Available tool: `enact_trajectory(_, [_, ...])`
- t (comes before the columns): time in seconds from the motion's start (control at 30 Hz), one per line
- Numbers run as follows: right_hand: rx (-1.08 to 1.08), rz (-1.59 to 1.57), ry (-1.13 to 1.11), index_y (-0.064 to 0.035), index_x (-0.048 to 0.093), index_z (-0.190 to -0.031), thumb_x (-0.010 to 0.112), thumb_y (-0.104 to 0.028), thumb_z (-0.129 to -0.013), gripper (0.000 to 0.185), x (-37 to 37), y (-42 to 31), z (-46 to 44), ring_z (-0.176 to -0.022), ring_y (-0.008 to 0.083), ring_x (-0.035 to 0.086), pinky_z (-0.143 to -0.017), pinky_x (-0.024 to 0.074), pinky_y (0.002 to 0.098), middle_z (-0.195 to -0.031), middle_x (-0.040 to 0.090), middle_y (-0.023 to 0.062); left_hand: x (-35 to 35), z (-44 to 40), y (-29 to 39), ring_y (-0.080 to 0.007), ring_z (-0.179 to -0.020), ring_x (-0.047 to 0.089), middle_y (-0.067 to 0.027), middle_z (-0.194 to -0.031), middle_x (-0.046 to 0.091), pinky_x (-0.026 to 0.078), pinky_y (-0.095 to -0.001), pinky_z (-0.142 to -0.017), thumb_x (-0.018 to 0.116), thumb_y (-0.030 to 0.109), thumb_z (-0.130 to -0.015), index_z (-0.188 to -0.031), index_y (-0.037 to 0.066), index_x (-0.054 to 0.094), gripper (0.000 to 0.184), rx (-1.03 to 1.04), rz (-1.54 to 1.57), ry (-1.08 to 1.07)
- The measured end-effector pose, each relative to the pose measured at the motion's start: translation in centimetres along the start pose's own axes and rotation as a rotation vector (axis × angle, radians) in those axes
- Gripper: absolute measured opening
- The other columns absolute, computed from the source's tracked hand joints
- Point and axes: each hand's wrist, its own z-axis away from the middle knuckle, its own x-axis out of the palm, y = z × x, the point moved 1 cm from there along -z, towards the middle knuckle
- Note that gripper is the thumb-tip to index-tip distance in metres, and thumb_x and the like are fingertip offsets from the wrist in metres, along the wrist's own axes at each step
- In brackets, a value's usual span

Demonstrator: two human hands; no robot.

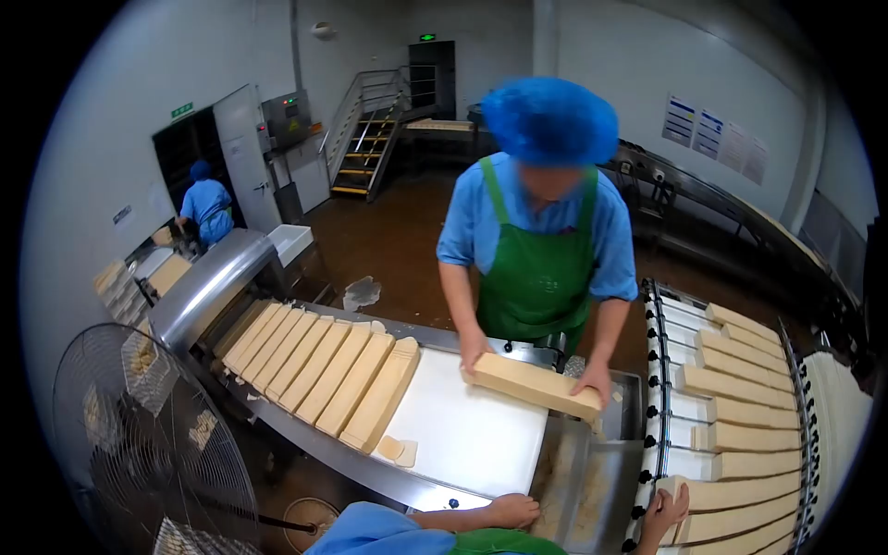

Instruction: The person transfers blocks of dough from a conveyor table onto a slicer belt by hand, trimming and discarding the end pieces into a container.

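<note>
My left hand (514, 511) rests with curled fingers at the near end of the white conveyor belt (472, 427), and nothing shows in it. At the lower right, my right hand (666, 511) grips the near end of a long pale-yellow block (673, 485) on the right-hand conveyor. Several similar blocks (740, 464) lie side by side there. Across from me, a co-worker in a green apron (538, 277) holds another pale-yellow block (532, 381) by its ends above the belt's edge. More blocks (319, 370) stand in a row on the belt's left part.
A metal trough (592, 472) lies between the two conveyors. Small scraps (398, 450) sit on the belt. A wire-caged fan (148, 435) stands at the lower left. Farther back are a metal hood (217, 277), yellow-edged steps (363, 153) and another person (207, 205).
</note>
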Motion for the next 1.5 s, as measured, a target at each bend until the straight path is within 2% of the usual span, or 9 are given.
enact_trajectory(0.67, [0.058,0.008,-0.032,-0.0116,0.065,-0.097,0.058,-0.014,-0.084,0.015,0.6,0.1,0.6,-0.13,0.0354,0.035,-0.106,0.0154,0.0524,-0.142,0.038,0.0185,-0.1,1.5,-0.3,-0.0218,-0.081,0.055,-0.0048,-0.082,0.053,0.047,-0.0343,-0.069,0.057,0.023,-0.079,-0.087,0.011,0.055,0.014,0.061,-0.03,0.081])
enact_trajectory(0.77, [-0.032,0.046,0.057,-0.0121,0.068,-0.094,0.061,-0.02,-0.083,0.015,0.4,-0.2,0.2,-0.124,0.0336,0.043,-0.101,0.0251,0.0521,-0.142,0.041,0.0145,0.2,1.4,-0.7,-0.0227,-0.083,0.054,-0.005,-0.083,0.053,0.047,-0.036,-0.07,0.057,0.022,-0.078,-0.085,0.011,0.055,0.013,0.068,0.005,0.053])
enact_trajectory(0.83, [-0.083,0.0,-0.003,-0.0115,0.071,-0.1,0.06,-0.019,-0.083,0.021,-1.5,-1.9,-0.8,-0.118,0.045,0.048,-0.101,0.0362,0.0523,-0.128,0.05,0.0297,-0.1,1.3,-0.5,-0.0244,-0.086,0.054,-0.0066,-0.087,0.052,0.047,-0.0368,-0.072,0.058,0.021,-0.08,-0.086,0.009,0.055,0.014,0.04,0.033,-0.018])
enact_trajectory(0.9, [-0.143,-0.051,0.039,-0.0089,0.071,-0.097,0.058,-0.019,-0.085,0.02,-2.4,-3.2,-1.3,-0.113,0.0462,0.05,-0.097,0.0385,0.0543,-0.125,0.051,0.0304,-0.6,1.2,-0.8,-0.0261,-0.088,0.053,-0.0083,-0.091,0.052,0.047,-0.0377,-0.074,0.058,0.02,-0.081,-0.087,0.008,0.054,0.014,0.005,0.065,-0.085])
enact_trajectory(0.97, [-0.16,0.0,0.059,-0.0084,0.07,-0.097,0.055,-0.019,-0.087,0.021,-2.2,-2.9,-0.9,-0.113,0.0464,0.05,-0.095,0.0391,0.0544,-0.123,0.053,0.0303,-1.3,1.5,-1.5,-0.031,-0.098,0.053,-0.0126,-0.102,0.054,0.046,-0.0398,-0.083,0.057,0.022,-0.085,-0.1,0.005,0.058,0.022,0.006,0.449,0.088])
enact_trajectory(1.1, [-0.186,0.035,0.064,-0.0095,0.071,-0.097,0.055,-0.019,-0.087,0.021,-2.0,-2.9,-0.7,-0.113,0.0463,0.05,-0.095,0.0395,0.0541,-0.122,0.053,0.0299,-5.6,4.7,-3.5,-0.0352,-0.113,0.049,-0.0171,-0.119,0.053,0.04,-0.0434,-0.096,0.06,0.032,-0.086,-0.12,0.005,0.053,0.044,-0.244,0.41,0.267])
enact_trajectory(1.17, [-0.152,0.004,0.042,-0.0099,0.071,-0.096,0.056,-0.02,-0.087,0.021,-2.4,-3.6,-0.8,-0.113,0.0462,0.05,-0.095,0.0395,0.0539,-0.123,0.053,0.0296,-8.1,7.7,-4.4,-0.0379,-0.118,0.045,-0.0196,-0.126,0.05,0.037,-0.0469,-0.1,0.062,0.039,-0.085,-0.126,0.003,0.049,0.056,-0.521,0.289,0.173])
enact_trajectory(1.37, [-0.09,0.028,0.024,-0.0106,0.072,-0.095,0.058,-0.021,-0.087,0.019,-3.1,-4.4,-0.6,-0.114,0.0459,0.05,-0.096,0.0395,0.0528,-0.126,0.051,0.0296,-9.7,15.5,-6.4,-0.0355,-0.104,0.056,-0.0231,-0.109,0.058,0.047,-0.0449,-0.086,0.05,0.063,-0.085,-0.109,-0.004,0.054,0.071,-1.258,-0.041,0.029])
enact_trajectory(1.5, [-0.107,0.111,0.011,-0.0095,0.071,-0.099,0.059,-0.022,-0.087,0.021,-2.8,-4.0,-0.2,-0.113,0.0465,0.05,-0.096,0.0397,0.0522,-0.127,0.05,0.0306,-10.5,15.4,-5.6,-0.0383,-0.098,0.059,-0.0251,-0.108,0.057,0.048,-0.0471,-0.081,0.048,0.065,-0.084,-0.104,-0.003,0.054,0.071,-1.087,0.085,-0.136])
